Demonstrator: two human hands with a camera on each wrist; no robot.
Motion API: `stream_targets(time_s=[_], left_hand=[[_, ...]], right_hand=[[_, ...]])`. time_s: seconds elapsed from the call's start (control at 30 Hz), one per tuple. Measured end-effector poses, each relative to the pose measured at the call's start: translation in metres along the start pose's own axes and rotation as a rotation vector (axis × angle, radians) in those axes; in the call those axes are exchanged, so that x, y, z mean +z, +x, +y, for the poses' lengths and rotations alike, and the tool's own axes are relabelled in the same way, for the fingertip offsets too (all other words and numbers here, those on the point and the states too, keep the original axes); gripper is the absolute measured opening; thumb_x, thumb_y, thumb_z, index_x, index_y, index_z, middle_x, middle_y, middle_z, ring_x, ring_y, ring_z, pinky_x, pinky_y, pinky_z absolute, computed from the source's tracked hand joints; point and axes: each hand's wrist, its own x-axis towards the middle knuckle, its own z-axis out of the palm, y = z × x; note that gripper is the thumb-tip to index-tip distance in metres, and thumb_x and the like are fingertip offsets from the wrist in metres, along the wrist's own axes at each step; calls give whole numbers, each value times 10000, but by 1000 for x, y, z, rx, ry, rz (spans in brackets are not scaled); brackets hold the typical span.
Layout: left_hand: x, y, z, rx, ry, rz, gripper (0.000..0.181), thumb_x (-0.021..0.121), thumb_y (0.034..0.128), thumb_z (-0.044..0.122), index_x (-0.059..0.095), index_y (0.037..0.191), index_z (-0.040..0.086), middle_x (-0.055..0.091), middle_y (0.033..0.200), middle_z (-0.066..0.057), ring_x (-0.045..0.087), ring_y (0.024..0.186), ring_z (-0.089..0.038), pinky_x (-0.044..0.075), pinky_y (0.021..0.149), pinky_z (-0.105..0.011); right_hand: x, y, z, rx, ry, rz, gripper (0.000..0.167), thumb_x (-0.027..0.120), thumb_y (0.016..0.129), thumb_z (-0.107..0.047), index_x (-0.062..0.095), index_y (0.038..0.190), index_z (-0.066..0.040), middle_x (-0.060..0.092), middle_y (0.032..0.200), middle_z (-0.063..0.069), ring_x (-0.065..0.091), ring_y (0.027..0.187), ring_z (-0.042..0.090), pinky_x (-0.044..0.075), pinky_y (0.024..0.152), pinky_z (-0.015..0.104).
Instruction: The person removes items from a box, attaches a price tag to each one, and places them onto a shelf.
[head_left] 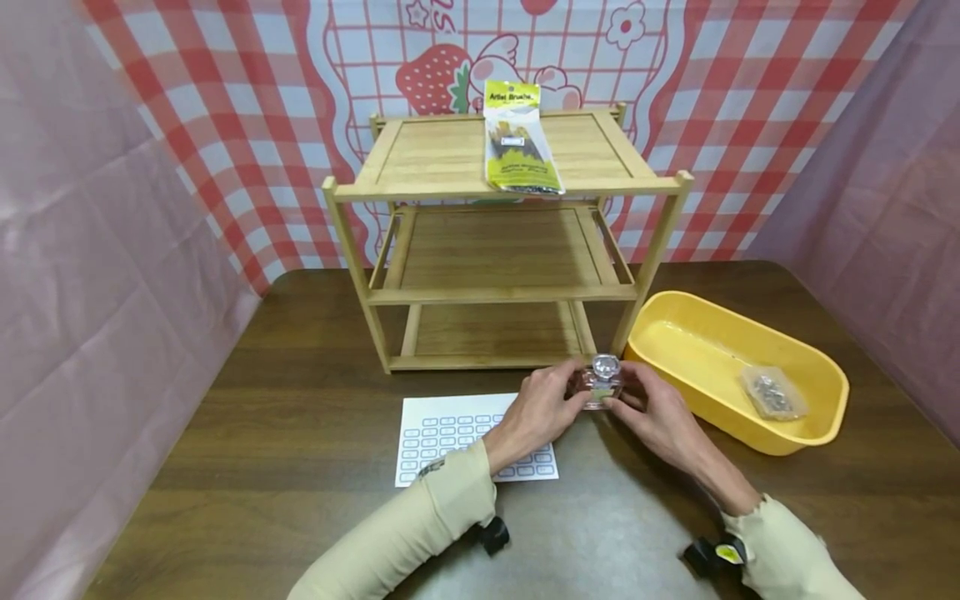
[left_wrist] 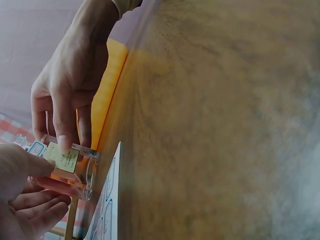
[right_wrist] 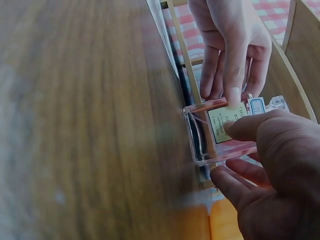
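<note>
A clear glass perfume bottle (head_left: 602, 387) with pinkish liquid, a pale yellow label and a faceted clear cap is held between both hands. My left hand (head_left: 543, 408) grips one side, its thumb on the front. From the other side my right hand (head_left: 660, 417) grips it, thumb on the label (right_wrist: 225, 122) and fingers behind. A small blue-bordered sticker (right_wrist: 256, 106) sits on the bottle just above the label, by the neck. Under my left forearm lies a white sheet of blue-bordered stickers (head_left: 450, 450), partly covered.
Behind the hands stands a three-tier wooden shelf (head_left: 510, 293). On its top tier lies a packet of artist brushes (head_left: 519, 142), bearing a small sticker. At the right, a yellow basin (head_left: 675, 333) holds a clear packet of small silvery items (head_left: 774, 393). The brown table (head_left: 247, 467) lies beneath everything.
</note>
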Motion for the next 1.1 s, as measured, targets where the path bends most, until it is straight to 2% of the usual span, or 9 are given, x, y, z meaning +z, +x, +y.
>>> stream_targets(time_s=[0.17,0.33,0.6,0.8,0.9,1.1], left_hand=[[0,0,0,3,-14,0,278,757,953,121,677,1211,52,757,1018,-70,707,856,-137,525,674,-138],[1,0,-1,-1,-30,3,254,754,956,124,681,1190,55,758,1017,-72,706,853,-129,525,680,-133],[1,0,-1,-15,-42,-6,292,738,970,126,662,1237,35,752,1059,-116,703,841,-141,517,647,-124],[0,-1,-1,-27,-52,-17,315,733,974,127,654,1267,42,749,1082,-113,711,887,-149,530,684,-133],[-1,0,-1,-19,-62,-24,328,733,975,124,649,1283,44,747,1091,-110,710,909,-152,528,695,-132],[-8,0,-1,7,-83,-56,381,737,972,119,635,1332,47,738,1134,-99,709,963,-136,525,758,-116]], right_hand=[[1,1,4,23,32,-16,421,728,884,145,534,1257,136,642,1193,309,626,1128,426,544,940,326],[2,1,7,38,35,-16,408,724,886,143,529,1244,127,653,1176,312,640,1104,426,555,932,327],[2,2,9,23,45,-14,377,727,882,147,539,1209,131,672,1129,303,665,1049,424,557,885,207],[1,2,8,22,32,-7,360,745,880,126,560,1189,113,687,1096,268,677,1007,385,558,853,183],[-1,2,7,16,45,-4,356,752,878,119,568,1182,108,687,1090,261,679,994,316,549,844,160],[-4,0,4,-1,49,-2,369,766,867,115,579,1184,97,691,1083,232,645,978,83,544,833,146]])
